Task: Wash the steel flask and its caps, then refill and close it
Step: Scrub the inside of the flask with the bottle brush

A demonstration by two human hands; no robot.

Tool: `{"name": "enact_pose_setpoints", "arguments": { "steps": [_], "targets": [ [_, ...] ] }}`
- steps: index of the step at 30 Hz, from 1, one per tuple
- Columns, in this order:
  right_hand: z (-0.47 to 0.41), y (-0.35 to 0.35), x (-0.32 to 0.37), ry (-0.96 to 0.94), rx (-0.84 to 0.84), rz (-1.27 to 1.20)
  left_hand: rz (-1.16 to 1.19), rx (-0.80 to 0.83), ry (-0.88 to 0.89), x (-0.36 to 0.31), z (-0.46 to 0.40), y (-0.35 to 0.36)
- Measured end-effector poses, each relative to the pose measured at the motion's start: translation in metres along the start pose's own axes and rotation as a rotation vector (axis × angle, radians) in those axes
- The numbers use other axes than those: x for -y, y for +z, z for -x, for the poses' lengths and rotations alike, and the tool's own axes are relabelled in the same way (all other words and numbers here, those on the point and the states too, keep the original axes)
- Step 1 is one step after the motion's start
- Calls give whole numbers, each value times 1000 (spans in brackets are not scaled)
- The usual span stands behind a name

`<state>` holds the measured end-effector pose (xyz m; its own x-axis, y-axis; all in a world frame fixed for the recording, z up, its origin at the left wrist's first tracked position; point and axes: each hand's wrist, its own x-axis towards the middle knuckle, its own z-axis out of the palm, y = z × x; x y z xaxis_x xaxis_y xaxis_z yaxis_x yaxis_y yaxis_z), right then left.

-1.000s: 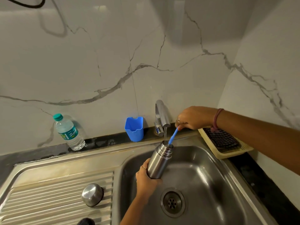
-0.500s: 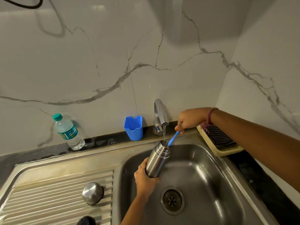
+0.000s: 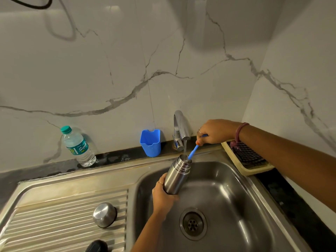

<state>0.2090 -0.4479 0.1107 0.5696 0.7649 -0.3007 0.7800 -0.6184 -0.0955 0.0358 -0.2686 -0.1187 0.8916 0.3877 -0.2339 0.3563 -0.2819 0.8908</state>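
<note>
My left hand (image 3: 163,194) grips the lower body of the steel flask (image 3: 179,176), which tilts over the sink basin (image 3: 227,197) with its open mouth under the tap (image 3: 181,128). Water runs from the tap into the flask. My right hand (image 3: 216,131) holds the blue handle of a brush (image 3: 192,151) whose lower end is inside the flask's mouth. A domed steel cap (image 3: 104,214) lies on the ribbed drainboard (image 3: 54,224). A black cap (image 3: 96,246) shows at the bottom edge.
A plastic water bottle (image 3: 78,146) with a green cap stands at the back left on the dark counter. A blue plastic cup (image 3: 151,143) sits beside the tap. A beige tray (image 3: 249,167) with a dark scrubber lies right of the sink. The drain (image 3: 192,223) is below the flask.
My right hand has shifted slightly with the brush handle at the flask's mouth. The flask stays tilted under the running water in my left hand.
</note>
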Motion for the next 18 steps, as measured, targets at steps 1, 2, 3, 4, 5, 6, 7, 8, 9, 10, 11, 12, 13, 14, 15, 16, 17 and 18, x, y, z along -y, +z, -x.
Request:
{"name": "enact_pose_setpoints", "arguments": {
  "steps": [1, 2, 3, 4, 5, 6, 7, 8, 9, 10, 11, 12, 13, 14, 15, 16, 17, 18],
  "targets": [
    [-2, 0, 1, 37, 42, -51, -1, -9, 1, -1, -1, 1],
    [-4, 0, 2, 64, 80, -89, -3, -21, 3, -1, -2, 1],
    [-6, 0, 2, 79, 111, -115, -9, -29, 7, -1, -2, 2],
    [-7, 0, 2, 88, 129, -135, -11, -33, 14, -2, -3, 2],
    [-7, 0, 2, 92, 133, -146, -18, -34, 22, -2, -3, 3],
    [-6, -1, 1, 86, 119, -142, -23, -32, 29, -3, -4, 3],
    [-4, -2, 1, 71, 93, -123, -27, -30, 31, -5, -4, 3],
    [-2, -3, 2, 52, 58, -92, -29, -27, 31, -6, -4, 2],
    [0, -4, 2, 30, 20, -49, -32, -25, 31, -7, -5, 1],
    [2, -4, 3, 2, -17, 0, -36, -22, 30, -7, -7, 1],
    [4, -5, 3, -32, -49, 50, -43, -17, 32, -7, -7, 0],
    [5, -4, 2, -65, -73, 97, -50, -11, 35, -6, -8, 0],
    [6, -3, 1, -90, -89, 137, -60, -8, 39, -6, -7, 0],
    [6, -1, 1, -110, -102, 166, -66, -8, 40, -5, -7, 0],
    [7, 0, 0, -119, -111, 180, -70, -9, 40, -5, -7, 0],
    [8, 1, -1, -120, -118, 177, -68, -13, 39, -4, -6, 0],
    [9, 0, -1, -111, -118, 161, -65, -17, 39, -4, -6, 0],
    [11, 0, 0, -95, -112, 137, -63, -19, 41, -5, -6, 0]
  ]
}}
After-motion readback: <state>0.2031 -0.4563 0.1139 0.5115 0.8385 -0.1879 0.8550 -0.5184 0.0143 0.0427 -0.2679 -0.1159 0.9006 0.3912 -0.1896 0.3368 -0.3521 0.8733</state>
